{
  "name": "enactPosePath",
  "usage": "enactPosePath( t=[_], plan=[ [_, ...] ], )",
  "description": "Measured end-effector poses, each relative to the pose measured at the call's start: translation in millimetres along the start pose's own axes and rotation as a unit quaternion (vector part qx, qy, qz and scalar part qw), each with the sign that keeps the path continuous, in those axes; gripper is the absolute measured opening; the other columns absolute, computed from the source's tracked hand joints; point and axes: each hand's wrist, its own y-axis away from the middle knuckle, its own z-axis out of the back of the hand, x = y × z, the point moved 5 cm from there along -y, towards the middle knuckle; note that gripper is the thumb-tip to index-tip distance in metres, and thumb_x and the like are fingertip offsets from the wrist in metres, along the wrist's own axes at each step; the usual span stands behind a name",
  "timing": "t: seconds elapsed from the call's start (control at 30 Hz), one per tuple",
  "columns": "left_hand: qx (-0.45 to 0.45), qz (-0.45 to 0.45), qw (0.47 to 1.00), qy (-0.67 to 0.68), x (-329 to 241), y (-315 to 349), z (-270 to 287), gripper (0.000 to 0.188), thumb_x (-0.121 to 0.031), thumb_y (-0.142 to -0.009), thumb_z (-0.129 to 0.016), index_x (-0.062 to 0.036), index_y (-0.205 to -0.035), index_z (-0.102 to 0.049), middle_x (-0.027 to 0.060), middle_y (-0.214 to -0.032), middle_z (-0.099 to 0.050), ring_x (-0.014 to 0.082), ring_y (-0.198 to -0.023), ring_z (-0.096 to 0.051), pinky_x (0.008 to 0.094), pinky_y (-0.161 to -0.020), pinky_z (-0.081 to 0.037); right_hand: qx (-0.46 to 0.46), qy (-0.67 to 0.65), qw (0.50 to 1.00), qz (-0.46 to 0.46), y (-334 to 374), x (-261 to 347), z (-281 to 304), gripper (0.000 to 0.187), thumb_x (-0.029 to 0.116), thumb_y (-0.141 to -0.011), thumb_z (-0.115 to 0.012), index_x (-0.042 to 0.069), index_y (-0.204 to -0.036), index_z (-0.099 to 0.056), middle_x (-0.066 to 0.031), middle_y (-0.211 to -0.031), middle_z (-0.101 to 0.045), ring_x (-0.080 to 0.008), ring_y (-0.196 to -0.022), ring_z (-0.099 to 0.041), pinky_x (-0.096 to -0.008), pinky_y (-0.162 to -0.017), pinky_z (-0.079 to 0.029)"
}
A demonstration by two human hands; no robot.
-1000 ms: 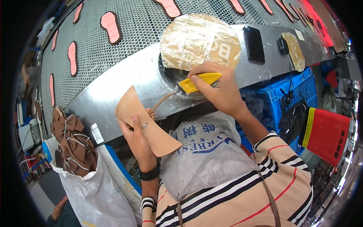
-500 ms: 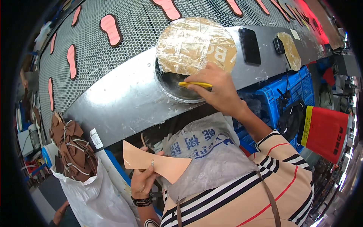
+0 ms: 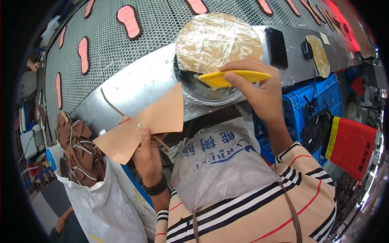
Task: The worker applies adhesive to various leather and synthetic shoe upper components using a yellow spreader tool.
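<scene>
My left hand grips a tan, bow-shaped leather piece near its narrow middle, in front of the metal table edge. A small metallic ring or fitting shows there beside my thumb. From behind the piece, a thin brown strip sticks out over the table. My right hand is closed around a flat yellow brush; its dark tip points down over the opening of a round metal pot sunk in the table. A cardboard disc wrapped in clear film partly covers the pot.
Pink-and-dark insoles lie on a mesh belt beyond the table. A black phone rests right of the disc. Blue crates stand at the right. A white bag holds bundled brown pieces at the left.
My left hand has raised the leather piece toward the table and tilted it, its right end now higher. My right hand has lifted the yellow brush, turning its broad side into view.
</scene>
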Motion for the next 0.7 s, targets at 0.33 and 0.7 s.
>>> enactPosePath(
  t=[0.33, 0.7],
  plan=[
    [0.001, -0.016, 1.0, 0.005, 2.9, 9.4, -3.5, 0.053, -0.005, -0.104, -0.053, -0.0069, -0.151, -0.028, 0.018, -0.13, -0.055, 0.028, -0.11, -0.067, 0.0439, -0.079, -0.067, -0.006, -0.006, 0.993, 0.118, -8.6, 26.4, -8.2, 0.016, 0.005, -0.084, -0.078, 0.001, -0.099, -0.078, -0.0082, -0.088, -0.075, -0.0183, -0.077, -0.059, -0.0309, -0.073, -0.046],
    [-0.042, -0.03, 0.997, -0.052, 20.6, 13.7, -13.1, 0.052, -0.002, -0.103, -0.052, -0.0051, -0.149, -0.029, 0.0175, -0.129, -0.053, 0.0288, -0.108, -0.068, 0.0425, -0.081, -0.067, 0.012, 0.04, 0.998, 0.052, 0.3, -8.3, -24.2, 0.015, 0.008, -0.087, -0.075, 0.001, -0.1, -0.077, -0.0096, -0.091, -0.075, -0.0206, -0.083, -0.065, -0.031, -0.077, -0.049]
  ],
)
